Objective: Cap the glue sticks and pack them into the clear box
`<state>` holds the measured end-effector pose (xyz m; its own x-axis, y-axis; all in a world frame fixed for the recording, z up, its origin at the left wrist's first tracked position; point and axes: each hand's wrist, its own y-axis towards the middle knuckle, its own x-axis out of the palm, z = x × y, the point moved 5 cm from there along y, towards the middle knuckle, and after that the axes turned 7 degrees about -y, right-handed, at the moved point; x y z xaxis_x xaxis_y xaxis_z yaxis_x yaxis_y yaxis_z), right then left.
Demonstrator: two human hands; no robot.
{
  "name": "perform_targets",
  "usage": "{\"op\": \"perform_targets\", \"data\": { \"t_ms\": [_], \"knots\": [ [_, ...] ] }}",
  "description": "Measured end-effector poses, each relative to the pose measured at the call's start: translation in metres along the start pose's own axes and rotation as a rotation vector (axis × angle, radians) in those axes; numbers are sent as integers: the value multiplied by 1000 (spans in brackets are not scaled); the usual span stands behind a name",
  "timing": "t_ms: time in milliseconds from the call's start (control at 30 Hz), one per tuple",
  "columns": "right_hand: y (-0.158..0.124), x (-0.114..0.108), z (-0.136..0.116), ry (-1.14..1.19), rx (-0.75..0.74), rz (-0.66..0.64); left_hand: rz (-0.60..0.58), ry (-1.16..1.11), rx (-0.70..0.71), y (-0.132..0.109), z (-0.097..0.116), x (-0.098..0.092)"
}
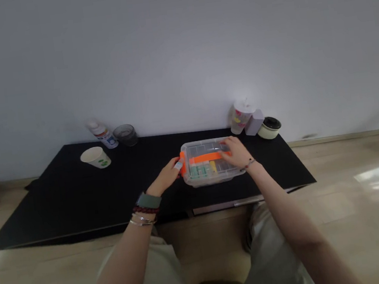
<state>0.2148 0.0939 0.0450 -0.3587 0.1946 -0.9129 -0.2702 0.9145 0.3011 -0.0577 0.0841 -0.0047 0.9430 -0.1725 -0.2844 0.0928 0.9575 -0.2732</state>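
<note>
A clear plastic storage box (211, 175) sits in the middle of the black tabletop, with an orange latch (182, 164) at its left end and an orange strap (209, 157) across its lid. Green and yellow items (200, 171) show through the clear wall at the front. My left hand (166, 175) reaches the box's left end, its fingertips pinching the orange latch. My right hand (234, 152) rests on the right part of the lid, fingers spread and touching the end of the strap.
The black tabletop (78, 198) stands against a pale wall. A paper cup (95, 157) lies on its side at the left. Behind it are a tilted spray bottle (103, 135) and a dark glass (125, 135). A lidded plastic cup (241, 116), small white box (254, 122) and round jar (269, 127) stand at the back right.
</note>
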Motion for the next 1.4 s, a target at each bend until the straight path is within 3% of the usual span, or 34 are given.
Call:
{"op": "perform_targets", "data": {
  "t_ms": [100, 167, 233, 467, 567, 633, 700, 767, 933, 1100, 1400],
  "knots": [
    [-16, -11, 32, -129, 390, -98, 36, 189, 63, 0, 10, 3],
    [-25, -10, 39, -151, 526, -236, 72, 342, 60, 1, 13, 3],
    [-28, -7, 38, -164, 552, -305, 100, 441, 47, 2, 15, 4],
    [-30, 3, 58, -69, 615, -320, 140, 600, 54, 1, 21, 6],
    [-28, -1, 58, -28, 524, -144, 142, 659, 56, 0, 23, 8],
    [-23, -2, 43, 14, 311, -1, 150, 719, 61, -1, 23, 9],
    [-20, 4, 25, 34, 96, 21, 154, 759, 72, -1, 22, 9],
    [-19, 13, 15, 14, 3, -41, 157, 717, 75, 2, 18, 8],
    [-15, 19, 12, -61, -18, -140, 143, 278, 121, 16, -1, 1],
    [-5, 19, 7, -72, -12, -153, 152, -98, 100, 23, -18, 4],
    [10, 19, 4, -26, -32, -172, 47, -182, 55, 24, -32, 11]
  ]
}}
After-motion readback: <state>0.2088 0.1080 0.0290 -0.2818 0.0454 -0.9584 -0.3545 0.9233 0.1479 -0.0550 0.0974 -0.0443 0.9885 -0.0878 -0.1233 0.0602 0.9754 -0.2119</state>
